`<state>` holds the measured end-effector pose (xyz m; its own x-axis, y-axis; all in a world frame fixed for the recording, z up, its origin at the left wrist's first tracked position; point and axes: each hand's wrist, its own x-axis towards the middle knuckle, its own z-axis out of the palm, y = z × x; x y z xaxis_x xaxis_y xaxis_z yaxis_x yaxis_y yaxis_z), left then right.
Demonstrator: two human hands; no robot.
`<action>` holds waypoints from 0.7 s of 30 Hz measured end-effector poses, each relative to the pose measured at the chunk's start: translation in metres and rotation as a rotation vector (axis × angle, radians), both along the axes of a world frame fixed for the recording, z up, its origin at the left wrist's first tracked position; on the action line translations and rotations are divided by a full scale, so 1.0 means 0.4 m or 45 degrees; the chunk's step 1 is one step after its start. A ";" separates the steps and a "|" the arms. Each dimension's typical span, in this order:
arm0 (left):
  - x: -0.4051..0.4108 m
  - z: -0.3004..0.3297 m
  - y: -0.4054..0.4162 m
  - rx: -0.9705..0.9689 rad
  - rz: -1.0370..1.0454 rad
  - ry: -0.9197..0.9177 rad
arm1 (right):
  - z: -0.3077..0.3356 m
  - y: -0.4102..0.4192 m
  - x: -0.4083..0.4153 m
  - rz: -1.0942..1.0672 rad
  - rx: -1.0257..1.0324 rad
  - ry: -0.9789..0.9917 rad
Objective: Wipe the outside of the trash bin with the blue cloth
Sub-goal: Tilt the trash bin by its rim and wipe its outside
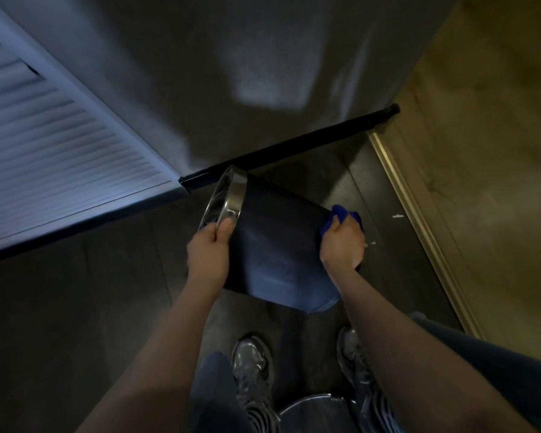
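A dark trash bin (275,251) with a shiny metal rim (231,198) is held tipped on its side above the floor, its mouth facing up and left. My left hand (208,251) grips the rim, thumb on the metal band. My right hand (342,242) holds the blue cloth (341,217) bunched against the bin's right side near its bottom end. Most of the cloth is hidden under my fingers.
A grey wall with a black baseboard (288,148) stands just behind the bin. A white louvred door (53,145) is at the left. A metal threshold strip (419,220) borders a lighter floor on the right. My shoes (253,367) and a round metal lid (313,414) are below.
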<state>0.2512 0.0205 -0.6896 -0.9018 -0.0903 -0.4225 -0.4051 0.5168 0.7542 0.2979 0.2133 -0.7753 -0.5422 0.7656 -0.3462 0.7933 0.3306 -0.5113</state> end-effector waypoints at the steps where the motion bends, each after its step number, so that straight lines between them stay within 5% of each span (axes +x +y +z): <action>1: 0.002 0.001 0.008 -0.025 -0.027 0.011 | 0.010 -0.018 -0.021 -0.048 -0.028 -0.013; 7: 0.012 -0.001 0.020 -0.052 -0.088 0.029 | 0.139 -0.188 -0.188 0.414 0.017 0.395; 13: 0.008 -0.008 -0.010 -0.004 -0.019 0.018 | 0.126 -0.224 -0.093 0.891 0.163 0.646; 17: 0.004 -0.006 -0.016 0.037 -0.008 -0.012 | 0.073 -0.158 0.005 0.878 0.267 0.566; 21: 0.016 0.001 -0.013 0.055 -0.043 0.011 | 0.048 -0.116 0.003 0.509 0.075 0.401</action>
